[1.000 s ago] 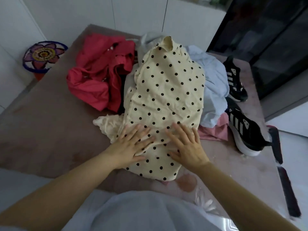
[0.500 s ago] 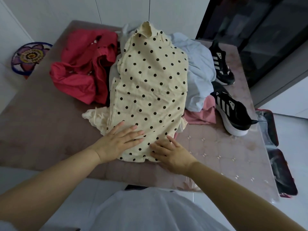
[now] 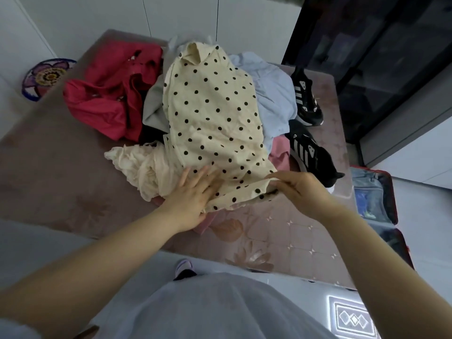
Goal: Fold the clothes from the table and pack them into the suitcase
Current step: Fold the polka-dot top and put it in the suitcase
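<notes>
While the left hand (image 3: 193, 192) lay flat with straight fingers on the near end of the polka-dot garment (image 3: 212, 113), it seemed to pin the cloth so it would not slide. The right hand (image 3: 300, 189) pinched the garment's near right hem between thumb and curled fingers and held that edge lifted off the table (image 3: 61, 167), most likely to start a fold across. The garment lay lengthwise over the heap, collar at the far end, which left its hem nearest the person.

Counted in the head view, the other clothes on the table showed as five separate colours: one red garment (image 3: 110, 94) at the left, one grey piece (image 3: 154, 106) beside it, one light blue garment (image 3: 271, 94) at the right, one pink piece (image 3: 280, 152) under it, and one cream ruffled piece (image 3: 139, 165) touching the left hand's side; whether that belonged to the polka-dot garment could not be told. Two black sneakers (image 3: 310, 152) stood at the table's right edge. One suitcase (image 3: 371, 194) lay open on the floor just beyond them, within reach for packing. None of the clothes on the table looked folded yet.
</notes>
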`<control>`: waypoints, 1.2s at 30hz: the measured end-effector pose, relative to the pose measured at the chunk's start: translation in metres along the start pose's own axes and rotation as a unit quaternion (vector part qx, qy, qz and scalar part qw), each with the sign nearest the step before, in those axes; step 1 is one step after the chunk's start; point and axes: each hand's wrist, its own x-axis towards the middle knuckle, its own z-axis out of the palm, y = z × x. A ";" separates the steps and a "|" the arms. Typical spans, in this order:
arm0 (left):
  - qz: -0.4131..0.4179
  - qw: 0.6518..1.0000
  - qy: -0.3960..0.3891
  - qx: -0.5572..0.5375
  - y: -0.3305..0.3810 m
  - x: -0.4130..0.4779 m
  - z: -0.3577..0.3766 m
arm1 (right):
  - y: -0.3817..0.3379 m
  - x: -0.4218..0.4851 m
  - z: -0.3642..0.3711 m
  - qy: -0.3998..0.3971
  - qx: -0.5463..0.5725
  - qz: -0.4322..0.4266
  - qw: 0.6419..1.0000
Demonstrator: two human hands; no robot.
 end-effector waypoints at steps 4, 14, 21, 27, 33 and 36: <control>-0.032 0.999 -0.033 0.003 0.009 -0.010 0.018 | 0.026 -0.017 0.016 -0.062 0.050 0.060 0.995; 0.101 0.991 -0.073 -0.050 0.088 -0.014 0.032 | 0.078 -0.060 0.023 -0.162 0.081 0.210 0.961; 0.030 0.994 0.008 -0.107 0.100 0.010 0.029 | 0.080 -0.086 0.036 -0.151 0.080 0.203 0.964; 0.060 0.979 -0.115 -0.157 0.082 0.015 -0.011 | 0.081 -0.086 0.036 -0.151 -0.131 0.082 0.976; -0.014 0.868 -0.324 -0.376 0.066 0.006 -0.068 | 0.043 -0.055 -0.037 -0.226 0.078 0.111 0.965; -0.026 0.821 -0.375 -0.431 0.041 0.008 -0.096 | 0.024 -0.041 -0.041 -0.157 0.266 0.094 0.946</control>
